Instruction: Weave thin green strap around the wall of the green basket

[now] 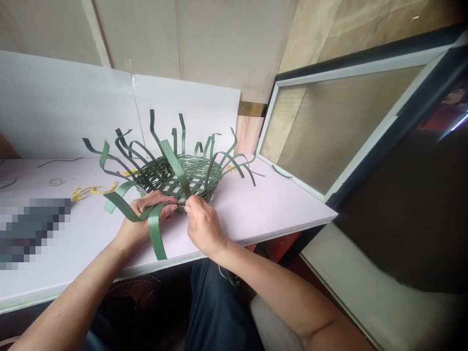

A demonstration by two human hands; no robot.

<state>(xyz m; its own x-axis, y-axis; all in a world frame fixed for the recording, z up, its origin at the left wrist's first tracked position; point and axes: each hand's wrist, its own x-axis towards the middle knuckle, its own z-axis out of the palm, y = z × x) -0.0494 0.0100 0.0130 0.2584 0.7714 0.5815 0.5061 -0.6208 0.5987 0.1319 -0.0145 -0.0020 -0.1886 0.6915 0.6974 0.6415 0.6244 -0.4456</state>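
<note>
A half-woven green basket sits on the pale table, its open lattice bottom showing inside a wall of thin dark strands. Flat green strips stick up and curl outward all around its rim. My left hand grips the near rim, thumb on one side and fingers on the other, with strips bending over it. Just to the right, my right hand is closed in a pinch at the same rim, beside an upright strip. Whatever lies between its fingertips is too small to make out.
Yellow ties and a thin dark strand lie on the table to the left. A blurred dark patch covers the left side. A framed glass panel leans at the right, beyond a loose green scrap.
</note>
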